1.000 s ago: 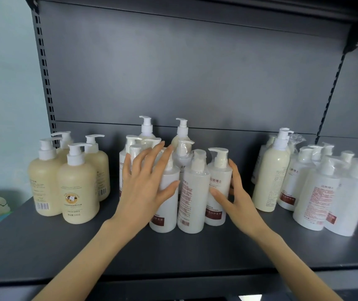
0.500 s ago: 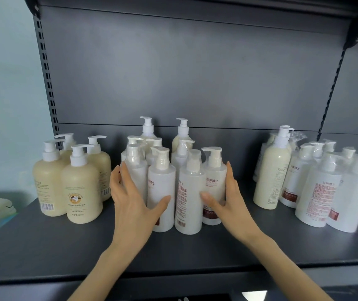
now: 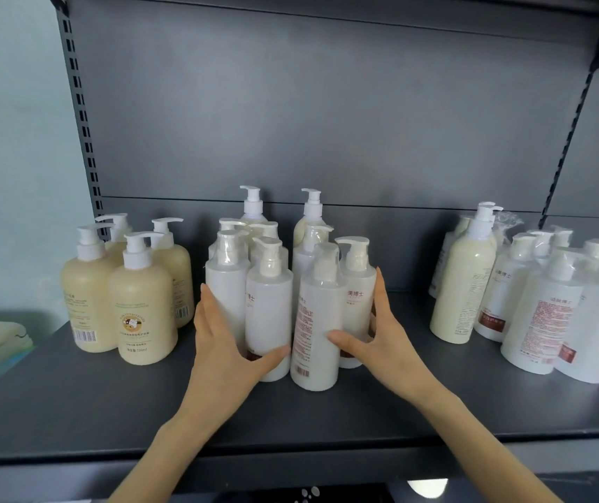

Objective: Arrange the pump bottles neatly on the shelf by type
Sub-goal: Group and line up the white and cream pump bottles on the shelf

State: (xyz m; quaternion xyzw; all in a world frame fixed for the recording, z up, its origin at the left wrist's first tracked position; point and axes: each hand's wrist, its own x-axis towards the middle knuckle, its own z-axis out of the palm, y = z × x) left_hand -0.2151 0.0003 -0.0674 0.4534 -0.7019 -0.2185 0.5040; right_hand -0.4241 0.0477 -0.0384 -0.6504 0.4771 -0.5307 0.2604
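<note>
Though film-wrapped, smooth cylindrical bottles point(image 3: 269, 306)

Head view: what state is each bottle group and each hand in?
middle white bottles: upright, bunched between both hands
left hand: pressed flat on their left side
right hand: pressed flat on their right side
beige bottles: upright, grouped left
right bottles: cream and white mixed

Shelf point(image 3: 73, 393) and back panel point(image 3: 327, 103): flat dark grey. Left bottles point(image 3: 142, 306): beige, white pumps, black barcodes (round brown-orange logo on the front one). Middle bottles point(image 3: 314, 321) I read as milky white, red print, maroon band low down. Tall right bottle point(image 3: 459, 285): cream. Wall point(image 3: 11, 157): pale blue-green.
</note>
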